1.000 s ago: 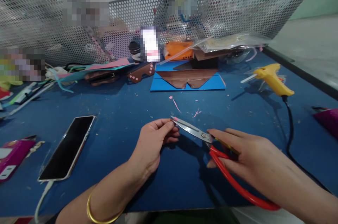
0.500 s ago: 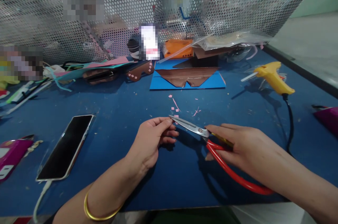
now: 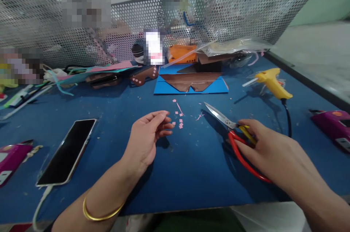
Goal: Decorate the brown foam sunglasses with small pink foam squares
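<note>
My right hand (image 3: 262, 141) grips a pair of scissors (image 3: 218, 115) with red and yellow handles. Its blades look closed and point up and left over the table. Left of it, my left hand (image 3: 150, 130) hovers with thumb and forefinger pinched together; whatever may be between the tips is too small to make out. Several small pink paper pieces (image 3: 181, 121) lie just right of the left fingertips. Thin pink paper slivers (image 3: 200, 116) lie below the blade tips. Beyond them a brown mask-shaped cutout (image 3: 188, 81) rests on a blue sheet (image 3: 164, 88).
A yellow glue gun (image 3: 270, 81) lies at the right with its black cord. A phone (image 3: 68, 153) on a white cable lies at the left, near a purple device (image 3: 13, 159). Another purple device (image 3: 332, 126) sits far right. A perforated metal panel (image 3: 131, 17) backs the table.
My right hand has drawn the scissors right, away from my left fingertips. My left hand has moved slightly left and up, still pinched. More pink pieces show on the table.
</note>
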Demonstrator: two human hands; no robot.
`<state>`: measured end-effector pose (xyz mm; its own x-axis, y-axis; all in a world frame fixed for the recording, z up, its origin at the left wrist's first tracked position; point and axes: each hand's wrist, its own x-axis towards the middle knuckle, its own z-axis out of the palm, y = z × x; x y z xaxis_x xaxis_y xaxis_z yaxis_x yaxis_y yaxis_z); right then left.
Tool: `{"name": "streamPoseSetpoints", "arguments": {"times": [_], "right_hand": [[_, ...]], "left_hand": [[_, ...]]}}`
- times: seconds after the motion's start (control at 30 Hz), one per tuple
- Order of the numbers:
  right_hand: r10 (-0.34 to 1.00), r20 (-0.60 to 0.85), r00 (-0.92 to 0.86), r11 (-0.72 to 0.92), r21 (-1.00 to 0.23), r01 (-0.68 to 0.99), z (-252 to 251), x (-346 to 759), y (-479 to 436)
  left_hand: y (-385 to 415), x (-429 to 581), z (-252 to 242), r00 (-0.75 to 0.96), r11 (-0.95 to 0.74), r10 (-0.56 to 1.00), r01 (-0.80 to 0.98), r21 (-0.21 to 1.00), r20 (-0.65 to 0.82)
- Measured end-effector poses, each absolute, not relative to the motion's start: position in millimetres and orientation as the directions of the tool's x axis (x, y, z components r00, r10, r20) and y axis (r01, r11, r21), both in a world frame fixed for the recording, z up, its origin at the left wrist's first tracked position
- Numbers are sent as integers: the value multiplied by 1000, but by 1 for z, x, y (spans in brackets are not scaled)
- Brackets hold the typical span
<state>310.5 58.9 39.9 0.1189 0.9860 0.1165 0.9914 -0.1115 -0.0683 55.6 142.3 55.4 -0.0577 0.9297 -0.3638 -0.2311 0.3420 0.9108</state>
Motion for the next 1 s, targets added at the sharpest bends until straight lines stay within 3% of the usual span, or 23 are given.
{"name": "streamPoseSetpoints", "arguments": {"times": [0.17,0.27,0.43,0.57,0.63,0.73,0.8,0.9,1.0], "right_hand": [[974,176,140,-159,95,983,38,299,57],[976,142,163,-184,155,971,44,291,62],[993,48,105,-113,207,972,52,287,69],[997,70,21,-35,215,976,59,288,70],[982,188,-7,-8,80,997,64,281,73],[928,373,-23,177,-384,906,65,260,84],[930,367,-19,260,-620,740,63,243,92],[948,318,12,243,-749,616,54,224,102],[929,367,39,270,-748,607,45,217,103]], "left_hand": [[137,60,54,77,414,910,-190,890,-407],[134,61,54,139,434,900,-174,884,-414],[132,60,57,184,432,898,-195,881,-400],[131,61,58,200,442,893,-209,872,-404],[130,63,58,206,454,886,-208,866,-415],[126,65,57,238,458,881,-219,861,-408],[124,66,56,271,456,879,-232,859,-393],[121,67,55,310,450,875,-239,861,-371],[120,67,54,320,474,863,-242,847,-391]]}}
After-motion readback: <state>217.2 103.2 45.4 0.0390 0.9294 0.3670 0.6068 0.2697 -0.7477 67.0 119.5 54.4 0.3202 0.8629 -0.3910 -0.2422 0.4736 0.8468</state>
